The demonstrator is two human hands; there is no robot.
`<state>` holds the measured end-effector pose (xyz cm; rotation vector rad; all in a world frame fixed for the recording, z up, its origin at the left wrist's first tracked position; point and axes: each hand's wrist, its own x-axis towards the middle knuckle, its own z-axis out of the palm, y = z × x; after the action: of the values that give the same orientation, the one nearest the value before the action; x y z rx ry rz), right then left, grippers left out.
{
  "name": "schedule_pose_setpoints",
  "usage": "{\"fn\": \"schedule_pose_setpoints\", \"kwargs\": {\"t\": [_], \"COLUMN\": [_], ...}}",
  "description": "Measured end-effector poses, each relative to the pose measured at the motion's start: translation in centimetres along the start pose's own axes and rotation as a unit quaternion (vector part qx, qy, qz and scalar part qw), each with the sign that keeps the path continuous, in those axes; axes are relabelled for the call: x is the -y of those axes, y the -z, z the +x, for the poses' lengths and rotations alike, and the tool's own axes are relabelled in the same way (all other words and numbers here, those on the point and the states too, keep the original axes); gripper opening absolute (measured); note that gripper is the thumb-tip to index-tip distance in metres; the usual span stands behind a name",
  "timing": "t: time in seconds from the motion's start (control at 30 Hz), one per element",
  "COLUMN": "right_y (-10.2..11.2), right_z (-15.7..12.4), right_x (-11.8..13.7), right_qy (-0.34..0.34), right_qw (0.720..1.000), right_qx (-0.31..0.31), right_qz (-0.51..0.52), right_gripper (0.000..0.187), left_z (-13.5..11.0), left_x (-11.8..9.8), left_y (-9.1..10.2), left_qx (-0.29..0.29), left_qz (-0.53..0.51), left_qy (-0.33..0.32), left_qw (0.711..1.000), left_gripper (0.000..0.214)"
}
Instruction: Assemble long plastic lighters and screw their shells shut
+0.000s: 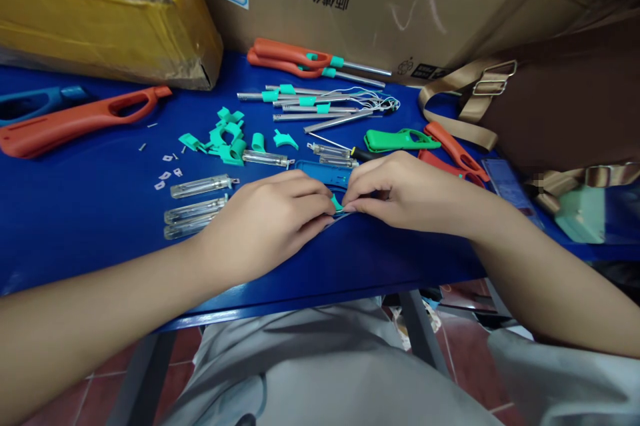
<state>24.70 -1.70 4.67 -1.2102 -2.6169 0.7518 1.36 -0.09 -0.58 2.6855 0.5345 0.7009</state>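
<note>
My left hand (290, 219) and my right hand (390, 189) meet near the table's front edge, fingers of both pinched together. Between the fingertips shows a small teal plastic piece (337, 203), gripped by my left hand. A thin pale strip (342, 215) lies just under it; what my right fingers pinch is mostly hidden. Right behind them is a blue lighter shell half (324, 174), hollow side up, partly covered by my right hand. Clear lighter fuel tanks (203, 186) lie beside my left hand, more of them (333, 151) behind the shell. A screwdriver (363, 154) points toward the tanks.
Teal plastic parts (227, 136), small screws (143, 147) and metal lighter tubes with wires (315, 106) are spread behind. Orange lighters (295, 56) lie by a cardboard box (310, 6). Orange shells (85, 121) are left, a green shell (400, 140) right. A tan strap (457, 116) hangs over the table.
</note>
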Motion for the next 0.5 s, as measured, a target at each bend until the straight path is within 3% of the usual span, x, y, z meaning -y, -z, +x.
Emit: {"fn": "schedule_pose_setpoints", "kwargs": {"t": [0.5], "right_y": [0.65], "right_z": [0.46], "right_x": [0.72], "right_qy": [0.018], "right_qw": [0.997], "right_qx": [0.057], "right_qz": [-0.058], "right_gripper": [0.020], "left_z": [-0.02], "left_x": [0.08], "left_y": [0.06], "left_qx": [-0.013], "left_qz": [-0.008], "left_qy": [-0.007], "left_qw": [1.000], "left_gripper": [0.019]}}
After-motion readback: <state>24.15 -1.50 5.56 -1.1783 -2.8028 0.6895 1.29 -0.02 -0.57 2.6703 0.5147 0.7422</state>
